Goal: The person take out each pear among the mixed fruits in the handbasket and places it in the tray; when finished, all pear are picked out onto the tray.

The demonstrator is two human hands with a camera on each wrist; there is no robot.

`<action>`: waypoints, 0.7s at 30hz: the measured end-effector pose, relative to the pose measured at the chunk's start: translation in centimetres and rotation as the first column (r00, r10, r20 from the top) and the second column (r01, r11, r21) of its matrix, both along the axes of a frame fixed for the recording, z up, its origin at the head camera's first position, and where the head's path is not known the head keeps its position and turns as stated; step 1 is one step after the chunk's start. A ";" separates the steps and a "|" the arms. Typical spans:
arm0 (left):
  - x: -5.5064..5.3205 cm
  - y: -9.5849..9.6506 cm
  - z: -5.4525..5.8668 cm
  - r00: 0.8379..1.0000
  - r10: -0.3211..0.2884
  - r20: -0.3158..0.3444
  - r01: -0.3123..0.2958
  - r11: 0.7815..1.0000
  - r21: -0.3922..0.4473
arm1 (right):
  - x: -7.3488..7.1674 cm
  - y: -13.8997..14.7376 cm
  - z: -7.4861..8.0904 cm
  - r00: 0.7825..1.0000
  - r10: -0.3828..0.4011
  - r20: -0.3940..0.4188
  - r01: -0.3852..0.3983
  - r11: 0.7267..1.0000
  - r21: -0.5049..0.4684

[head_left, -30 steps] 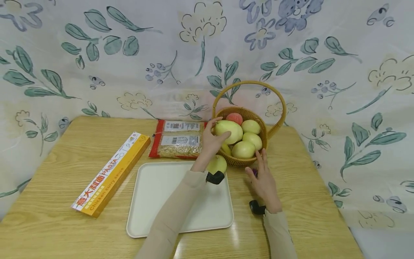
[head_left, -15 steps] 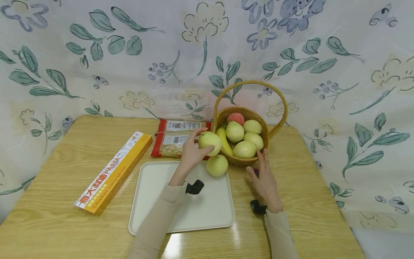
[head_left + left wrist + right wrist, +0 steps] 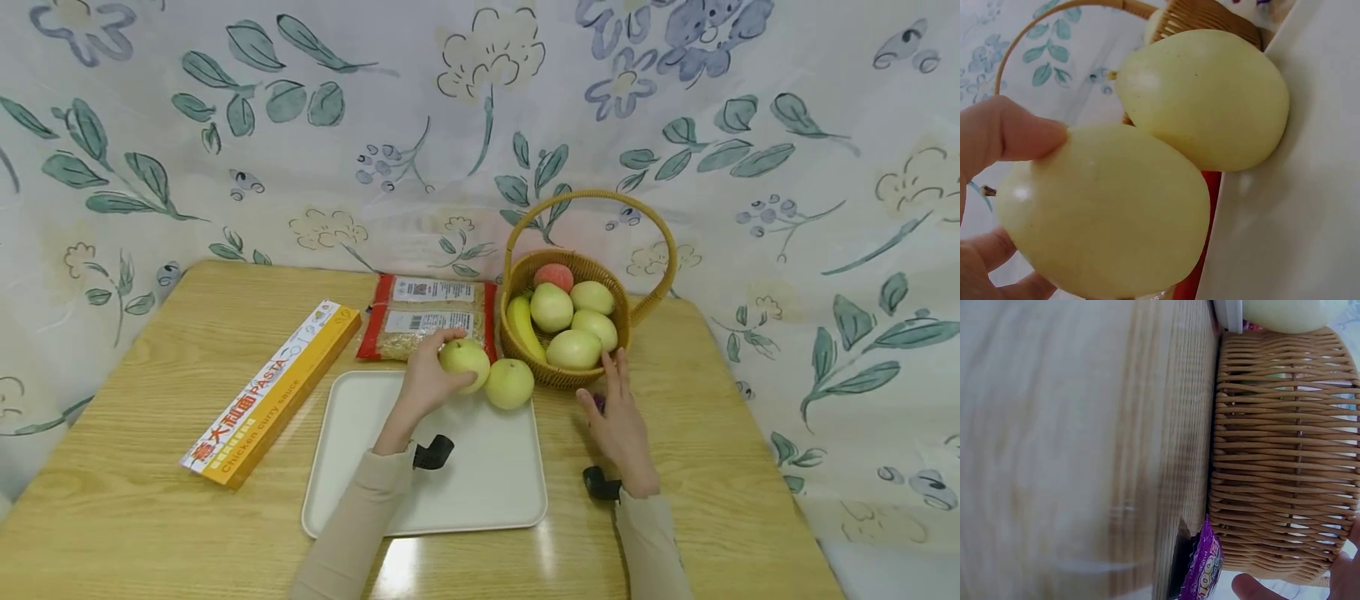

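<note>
My left hand (image 3: pixel 429 379) holds a pale green pear (image 3: pixel 465 365) between thumb and fingers, over the far edge of a white tray (image 3: pixel 472 475). A second pear (image 3: pixel 510 384) sits on the tray's far right corner, right beside the held one; in the left wrist view the held pear (image 3: pixel 1107 212) overlaps it. The fingers of my right hand (image 3: pixel 619 425) touch the front rim of a wicker basket (image 3: pixel 555 379), fairly straight. Inside the basket lie several more pears (image 3: pixel 573 349), a banana (image 3: pixel 522 327) and a red fruit (image 3: pixel 554 276).
Behind the tray lies a red-edged clear food bag (image 3: pixel 427 318). A long yellow pasta box (image 3: pixel 273 396) lies to the left. A small purple packet (image 3: pixel 1202 565) rests by the basket's base near my right hand. The basket's tall handle (image 3: pixel 660 233) arches above it.
My left hand has lifted a pear out of the basket and carried it left and toward me, over the tray. My right hand has stayed at the basket.
</note>
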State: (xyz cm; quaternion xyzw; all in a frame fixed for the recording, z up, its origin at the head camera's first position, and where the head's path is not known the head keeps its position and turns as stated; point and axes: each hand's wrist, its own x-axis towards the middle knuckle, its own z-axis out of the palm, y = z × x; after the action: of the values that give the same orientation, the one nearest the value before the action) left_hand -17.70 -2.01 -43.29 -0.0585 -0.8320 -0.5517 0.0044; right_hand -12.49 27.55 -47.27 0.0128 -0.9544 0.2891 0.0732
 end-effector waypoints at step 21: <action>0.0 0.1 -0.9 0.982 -0.186 -0.021 0.181 0.974 -0.138 | 0.1 -0.1 -0.1 1.000 -0.004 -0.003 0.004 1.000 -0.002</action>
State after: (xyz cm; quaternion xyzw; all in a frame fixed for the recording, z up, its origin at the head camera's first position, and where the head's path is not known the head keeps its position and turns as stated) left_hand -17.69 -1.89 -44.23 -0.1444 -0.8583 -0.4910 -0.0366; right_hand -12.42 27.41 -47.41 0.0114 -0.9541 0.2897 0.0750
